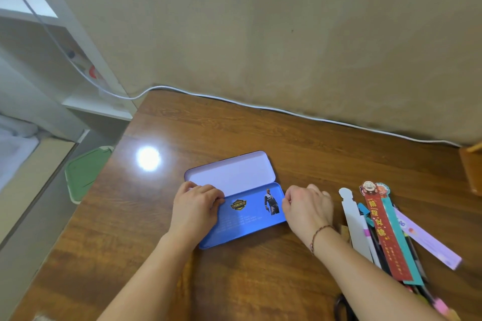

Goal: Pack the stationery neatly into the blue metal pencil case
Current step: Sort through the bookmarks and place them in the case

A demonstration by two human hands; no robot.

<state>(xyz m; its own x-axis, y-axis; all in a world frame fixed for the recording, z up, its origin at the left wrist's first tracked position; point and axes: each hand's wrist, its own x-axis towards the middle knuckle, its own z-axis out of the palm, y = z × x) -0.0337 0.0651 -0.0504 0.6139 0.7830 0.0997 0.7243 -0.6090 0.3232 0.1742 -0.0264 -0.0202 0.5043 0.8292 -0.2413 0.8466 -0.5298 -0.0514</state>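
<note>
The blue metal pencil case (250,219) lies open in the middle of the wooden desk. Its pale lilac half (232,173) is at the back, and its blue half, printed with a logo and a figure, is at the front. My left hand (194,206) grips the case's left end with curled fingers. At the right end, my right hand (307,207) pinches the edge. A pile of stationery (386,237) lies to the right of my right forearm. It includes a white bookmark (352,219), a red bookmark (378,224), a teal strip, a lilac ruler (427,240) and pens.
A white cable (260,105) runs along the desk's back edge by the wall. Black scissors (341,307) lie at the bottom right. A wooden object (472,169) sits at the right edge. Beyond the desk's left edge are a green lid (86,172) and white shelves.
</note>
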